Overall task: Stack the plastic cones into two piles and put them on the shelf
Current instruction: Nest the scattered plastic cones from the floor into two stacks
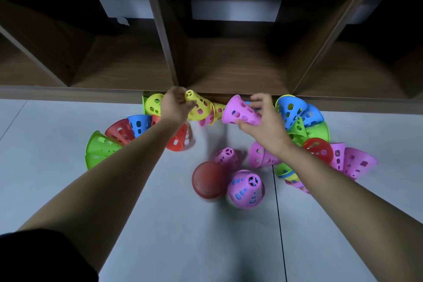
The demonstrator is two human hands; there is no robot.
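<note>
Gripping a yellow cone (198, 106), the left hand (175, 104) faces the right hand (263, 119), which grips a pink cone (240, 113), both cones sideways with wide mouths turned toward each other.

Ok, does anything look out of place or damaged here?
Cones lie tipped on their sides in loose fanned rows on the floor along the shelf base, none in a cubby; that fits an unfinished task. The one odd spot: the pale panel behind the left cubby has a ragged, torn-looking edge.
</note>
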